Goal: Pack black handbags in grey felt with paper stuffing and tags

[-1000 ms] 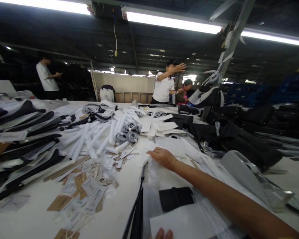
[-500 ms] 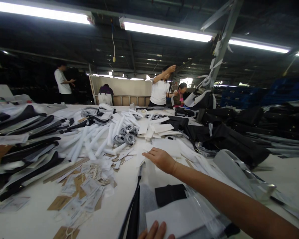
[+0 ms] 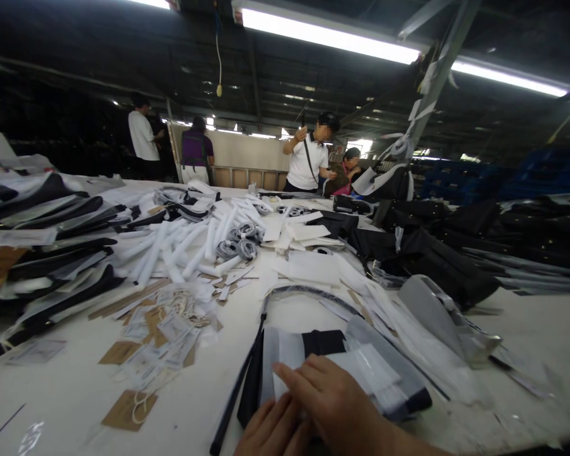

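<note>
A black bag point(image 3: 251, 392) lies on the white table in front of me, its thin handle point(image 3: 308, 292) arching away over the tabletop. On the bag are pale wrapping sheets point(image 3: 365, 332), a black flap point(image 3: 323, 342) and a folded clear-and-white packet point(image 3: 373, 370). My right hand point(image 3: 337, 396) is closed over the near part of the bag, its fingers on a thin white sheet point(image 3: 285, 348). My left hand point(image 3: 270, 430) meets it from below, fingers bent together at the same sheet's near edge. The palms hide what lies beneath.
Paper tags with strings point(image 3: 171, 335) lie left of the bag. Beyond are white rolls point(image 3: 209, 253), coiled straps point(image 3: 240, 244) and white papers point(image 3: 297, 234). Wrapped black pieces point(image 3: 52, 253) pile up left, black bags point(image 3: 422, 259) right. Several people stand or sit behind the table.
My right hand has come back from beyond the bag to my left hand, bringing a white sheet. The handle's arch now shows. The view has tilted down; people behind have shifted.
</note>
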Available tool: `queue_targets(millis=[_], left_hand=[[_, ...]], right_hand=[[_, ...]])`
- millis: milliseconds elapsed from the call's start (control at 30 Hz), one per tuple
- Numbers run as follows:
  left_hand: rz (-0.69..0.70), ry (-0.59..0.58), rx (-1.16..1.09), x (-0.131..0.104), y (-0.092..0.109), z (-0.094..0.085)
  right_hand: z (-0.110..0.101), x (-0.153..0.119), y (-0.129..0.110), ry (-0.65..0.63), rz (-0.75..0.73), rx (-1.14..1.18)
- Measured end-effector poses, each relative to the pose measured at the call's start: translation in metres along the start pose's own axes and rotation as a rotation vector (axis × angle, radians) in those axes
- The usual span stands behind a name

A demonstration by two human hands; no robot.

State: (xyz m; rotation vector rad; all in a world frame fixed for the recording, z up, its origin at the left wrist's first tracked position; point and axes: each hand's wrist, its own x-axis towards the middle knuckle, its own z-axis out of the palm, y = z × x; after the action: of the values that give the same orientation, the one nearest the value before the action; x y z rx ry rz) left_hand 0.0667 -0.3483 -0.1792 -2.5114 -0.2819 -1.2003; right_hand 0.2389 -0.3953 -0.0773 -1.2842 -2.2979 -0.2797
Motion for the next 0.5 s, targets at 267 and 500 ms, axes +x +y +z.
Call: queue_targets(millis=[267,500], left_hand=[[-0.032,0.033,-0.051,-0.007,-0.006,-0.005],[-0.169,0.077,-0.147,-0.016,-0.001,-0.001]], right_hand=[[0.009,-0.023,-0.011,0.127,0.058,0.045],[0.011,-0.038,-0.018,0.203,0.089,0.049]])
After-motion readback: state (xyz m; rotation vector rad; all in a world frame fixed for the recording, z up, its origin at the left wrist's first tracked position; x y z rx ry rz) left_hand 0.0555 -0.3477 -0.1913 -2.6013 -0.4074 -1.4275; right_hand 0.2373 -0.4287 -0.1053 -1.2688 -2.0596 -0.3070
